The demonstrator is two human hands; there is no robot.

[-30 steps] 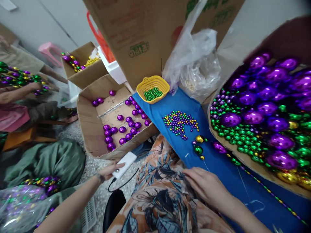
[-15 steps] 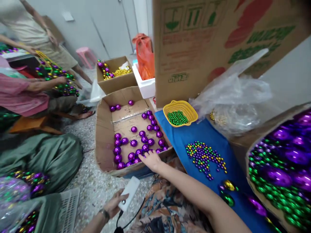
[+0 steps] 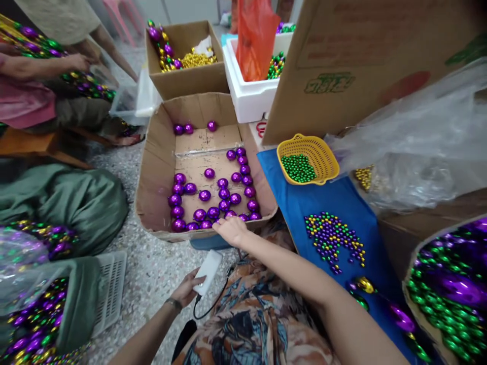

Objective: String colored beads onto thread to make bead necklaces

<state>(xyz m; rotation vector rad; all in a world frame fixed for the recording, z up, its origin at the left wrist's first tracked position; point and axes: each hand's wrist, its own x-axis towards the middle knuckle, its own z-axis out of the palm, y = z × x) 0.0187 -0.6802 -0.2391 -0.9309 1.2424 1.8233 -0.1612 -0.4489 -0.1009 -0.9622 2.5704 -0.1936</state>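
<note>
My left hand (image 3: 187,288) is closed around a white power bank (image 3: 209,271) above the speckled floor, with a black cable (image 3: 207,315) plugged into its lower end. At the near wall of a low cardboard box (image 3: 150,172), my right hand (image 3: 231,230) has its fingers bent over the top edge and appears to grip it; part of the fingertips is hidden. Several shiny purple balls (image 3: 224,193) lie loose in the box, most of them along the near and right sides. The closest ones are right beside my right fingers.
On a blue cloth (image 3: 274,175) at right are a yellow basket (image 3: 329,165) of green beads and scattered mixed beads (image 3: 329,238). A tall carton (image 3: 365,86) and a white foam box (image 3: 247,101) stand behind. A person in pink (image 3: 30,96) sits at left.
The view has tilted down and shifted, so the box and cloth sit elsewhere in the picture. My right hand stays at the near rim, and my left hand still holds the power bank.
</note>
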